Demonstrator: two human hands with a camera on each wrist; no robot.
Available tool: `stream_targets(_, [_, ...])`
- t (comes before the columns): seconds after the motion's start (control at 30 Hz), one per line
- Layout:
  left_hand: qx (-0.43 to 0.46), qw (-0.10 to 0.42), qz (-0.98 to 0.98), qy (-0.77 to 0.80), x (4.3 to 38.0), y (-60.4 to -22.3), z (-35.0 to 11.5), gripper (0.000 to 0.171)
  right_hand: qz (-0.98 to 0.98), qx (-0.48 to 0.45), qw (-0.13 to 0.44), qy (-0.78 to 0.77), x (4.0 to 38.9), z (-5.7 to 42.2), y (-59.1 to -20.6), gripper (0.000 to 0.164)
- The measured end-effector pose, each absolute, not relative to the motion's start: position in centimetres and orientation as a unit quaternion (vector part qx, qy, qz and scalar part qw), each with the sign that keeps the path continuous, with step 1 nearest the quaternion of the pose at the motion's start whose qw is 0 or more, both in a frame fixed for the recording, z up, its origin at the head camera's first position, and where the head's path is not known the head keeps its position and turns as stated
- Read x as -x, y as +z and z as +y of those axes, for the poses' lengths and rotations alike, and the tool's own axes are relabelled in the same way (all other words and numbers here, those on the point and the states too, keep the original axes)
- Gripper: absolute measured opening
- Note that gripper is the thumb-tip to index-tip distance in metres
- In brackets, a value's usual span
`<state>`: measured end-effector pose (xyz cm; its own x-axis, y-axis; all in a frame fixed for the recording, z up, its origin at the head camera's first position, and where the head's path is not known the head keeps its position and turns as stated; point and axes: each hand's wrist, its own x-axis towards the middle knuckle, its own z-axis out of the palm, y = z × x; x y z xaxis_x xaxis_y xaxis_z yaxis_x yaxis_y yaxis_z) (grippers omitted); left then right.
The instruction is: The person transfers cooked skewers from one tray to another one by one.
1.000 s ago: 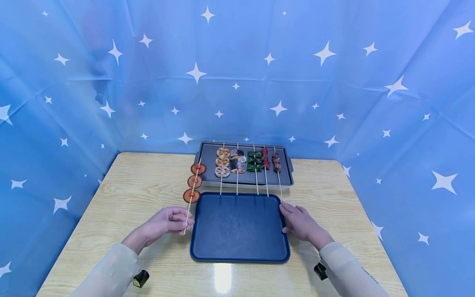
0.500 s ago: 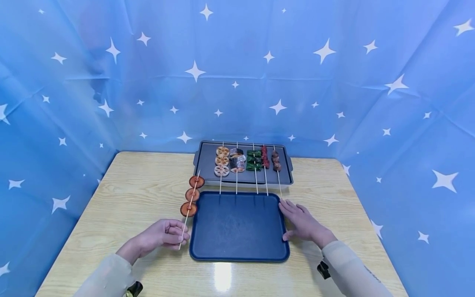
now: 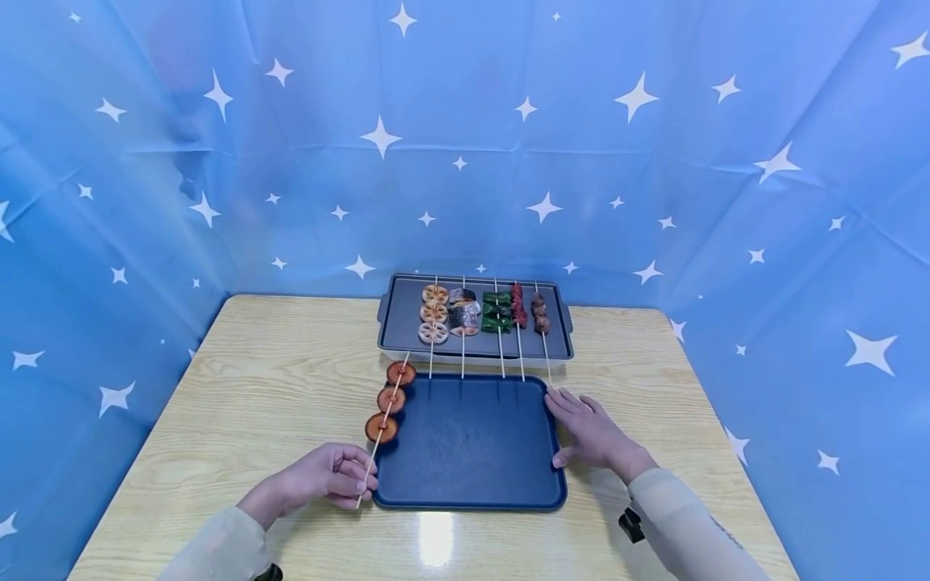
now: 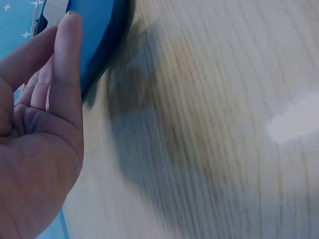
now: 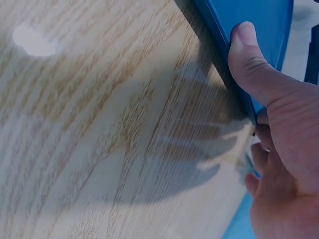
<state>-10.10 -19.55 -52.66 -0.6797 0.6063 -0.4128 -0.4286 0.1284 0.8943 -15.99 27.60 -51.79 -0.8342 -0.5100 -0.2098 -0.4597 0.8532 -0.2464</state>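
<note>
My left hand (image 3: 327, 478) pinches the bare lower end of a skewer of round orange-brown mushroom-like slices (image 3: 391, 399). The skewer slants over the left edge of a dark blue rectangular tray (image 3: 468, 452), its tip close to the grill pan. In the left wrist view, thumb and fingers of the left hand (image 4: 45, 99) come together beside the tray corner; the stick is mostly hidden there. My right hand (image 3: 592, 432) rests along the tray's right edge, fingers extended forward. The right wrist view shows its thumb (image 5: 249, 59) lying over the rim.
Behind the tray stands a grey grill pan (image 3: 400, 323) holding skewers of lotus root slices (image 3: 434, 313), fish pieces (image 3: 464, 315), green pepper (image 3: 497, 313), red meat (image 3: 518, 307) and brown meat (image 3: 540, 315). Their sticks overhang its front. A starry blue curtain (image 3: 465, 121) surrounds the wooden table (image 3: 276, 363).
My left hand has drawn the mushroom-like skewer back toward me, then slightly right, so its slices now overlap the tray's left edge. My right hand stays at the tray's right edge.
</note>
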Motion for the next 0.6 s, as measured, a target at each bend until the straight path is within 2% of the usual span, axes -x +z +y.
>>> stream_targets(0.17, [-0.082,0.401,0.631,0.659,9.7,-52.9,-19.2,0.031,0.954,0.250,0.135,-0.093,16.0,27.7,-51.9,0.105])
stream_targets(0.6, [-0.046,0.395,0.633,0.665,9.2,-53.8,-18.2,0.032,0.955,0.240,0.143,-0.099,15.9,27.4,-51.7,0.104])
